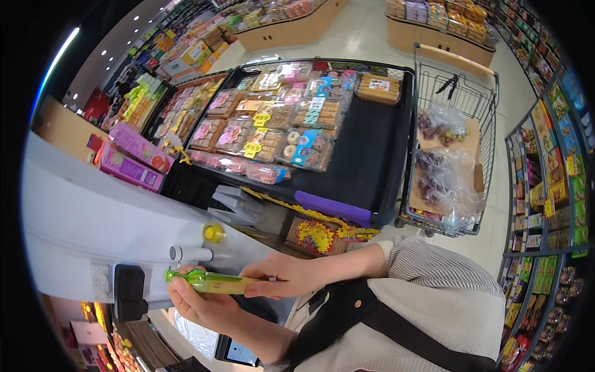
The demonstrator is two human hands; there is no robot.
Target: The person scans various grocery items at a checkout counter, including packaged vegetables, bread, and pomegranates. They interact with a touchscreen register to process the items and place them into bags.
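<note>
A slim green and yellow packet lies across both hands above a grey counter. My left hand grips its green end, with the thumb on top. At the yellow end, the thumb and fingers of my right hand pinch the packet. Just beyond the packet a white cylindrical bottle lies on its side, and a roll of yellow tape rests farther along the counter. Below my left forearm a device with a lit screen is partly hidden.
A black display table holds clear boxes of biscuits. Right of it stands a wire shopping cart with bagged fruit. Purple cartons stand at the left, above a black box on the white wall. Stocked shelves line the right.
</note>
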